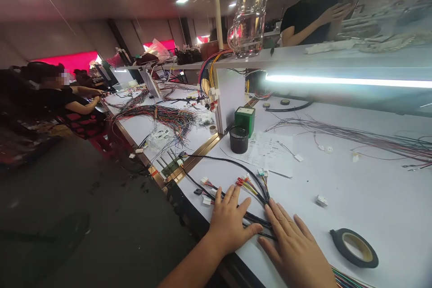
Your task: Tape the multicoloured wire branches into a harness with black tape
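Both hands rest on a black-sleeved wire harness (232,160) on the white bench top. My left hand (230,218) lies open with fingers spread over its branches, beside several white and black connectors (206,200). My right hand (292,238) is open too, fingers stretched flat, touching the sleeve where the branches meet. Past the fingertips fan out red terminals (239,182) on yellow and red wires and a group of white connectors (263,173). One long branch curves left toward a small pin fixture (168,164). Parts of the harness are hidden under my palms.
A roll of black tape (354,247) lies right of my hands, near a white connector (321,200). Farther back are a black mesh cup (238,139), a green box (245,119) and a printed sheet (270,153). Wire bundles (162,117) cover the left bench. Two people sit nearby.
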`<state>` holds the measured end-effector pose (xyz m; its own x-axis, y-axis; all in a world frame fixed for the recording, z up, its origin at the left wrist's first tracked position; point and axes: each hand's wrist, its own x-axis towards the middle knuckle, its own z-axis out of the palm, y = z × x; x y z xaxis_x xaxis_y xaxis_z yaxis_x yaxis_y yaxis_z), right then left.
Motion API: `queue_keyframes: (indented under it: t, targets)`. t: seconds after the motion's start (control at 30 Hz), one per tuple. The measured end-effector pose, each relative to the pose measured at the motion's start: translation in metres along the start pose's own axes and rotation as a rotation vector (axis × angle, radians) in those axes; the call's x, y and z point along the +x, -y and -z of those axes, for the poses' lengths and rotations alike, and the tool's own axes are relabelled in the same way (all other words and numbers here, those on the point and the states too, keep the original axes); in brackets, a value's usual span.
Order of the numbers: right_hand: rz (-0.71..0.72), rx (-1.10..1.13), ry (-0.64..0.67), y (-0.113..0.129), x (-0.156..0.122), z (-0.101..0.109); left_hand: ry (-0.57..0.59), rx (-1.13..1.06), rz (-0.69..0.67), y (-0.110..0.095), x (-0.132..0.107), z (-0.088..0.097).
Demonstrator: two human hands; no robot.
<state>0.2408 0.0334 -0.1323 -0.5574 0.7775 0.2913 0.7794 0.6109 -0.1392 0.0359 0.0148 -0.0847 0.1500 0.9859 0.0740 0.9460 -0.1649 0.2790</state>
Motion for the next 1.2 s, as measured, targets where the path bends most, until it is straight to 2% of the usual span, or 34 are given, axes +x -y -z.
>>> queue_keyframes:
  t: [0.57,1.0,1.2]
  targets:
    - [-0.024,0.023,0.053,0.001,0.002,0.004,0.000,0.018,-0.002,0.000,0.001,0.001]
    - [-0.060,0.043,0.181,0.004,0.008,0.019,-0.011,0.049,-0.034,0.004,0.004,-0.003]
    - [-0.062,0.052,0.167,0.005,0.008,0.021,-0.011,0.054,-0.035,0.003,0.005,-0.002]
